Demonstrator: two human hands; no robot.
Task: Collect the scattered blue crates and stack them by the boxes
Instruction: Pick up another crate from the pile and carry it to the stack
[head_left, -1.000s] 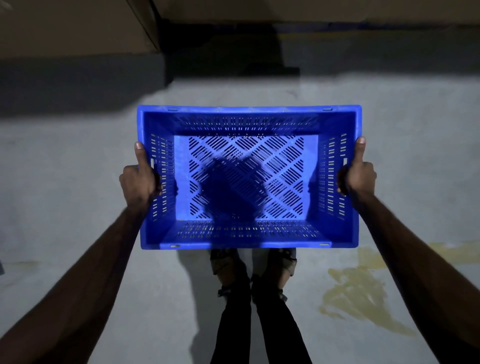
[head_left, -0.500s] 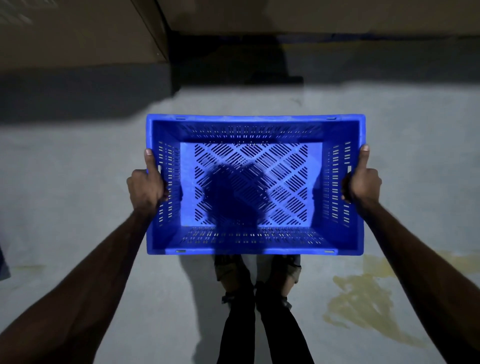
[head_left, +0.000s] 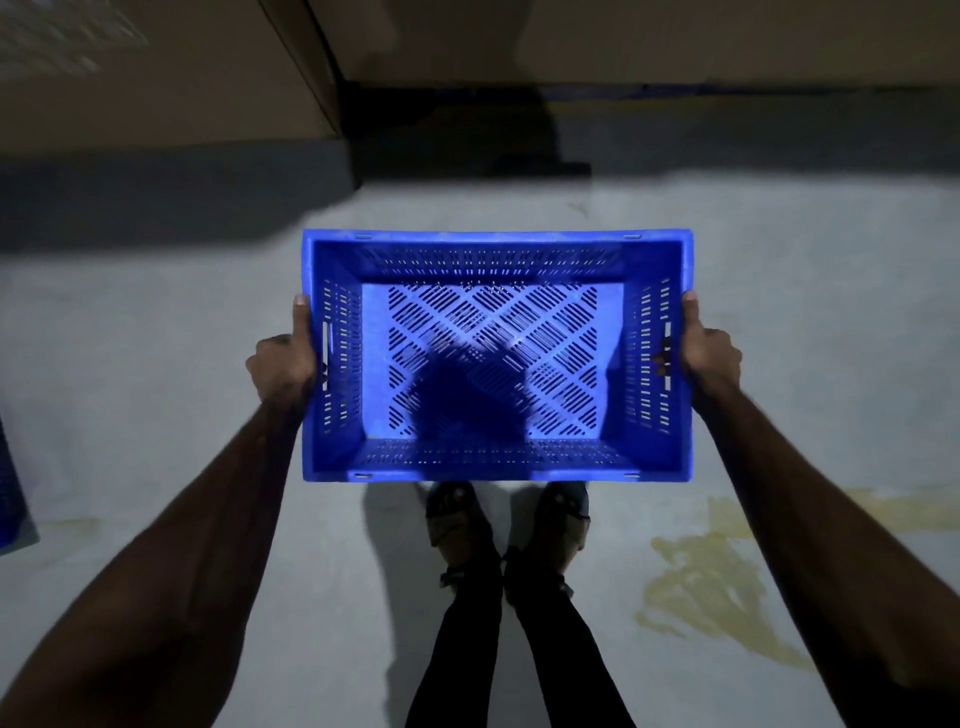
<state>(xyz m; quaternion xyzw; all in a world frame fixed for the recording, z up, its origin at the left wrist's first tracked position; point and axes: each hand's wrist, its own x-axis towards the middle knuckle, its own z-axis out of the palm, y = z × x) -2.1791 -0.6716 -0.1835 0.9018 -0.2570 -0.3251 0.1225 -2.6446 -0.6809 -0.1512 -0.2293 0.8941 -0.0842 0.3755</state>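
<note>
An empty blue slotted crate (head_left: 496, 358) hangs level in front of me, above the grey floor. My left hand (head_left: 283, 361) grips its left end, thumb lying along the rim and fingers through the handle slot. My right hand (head_left: 709, 353) grips the right end the same way. Large cardboard boxes (head_left: 156, 73) stand ahead at the top of the view. The corner of another blue crate (head_left: 10, 499) shows at the left edge.
A second run of brown boxes (head_left: 675, 36) fills the upper right, with a dark gap (head_left: 441, 130) between the two box groups. My feet (head_left: 506, 525) stand just behind the crate. A yellow stain (head_left: 701, 582) marks the floor at the right.
The boxes have drawn nearer and the crate sits slightly lower in view. A blue crate corner has come into sight at the left edge. Both grips are unchanged.
</note>
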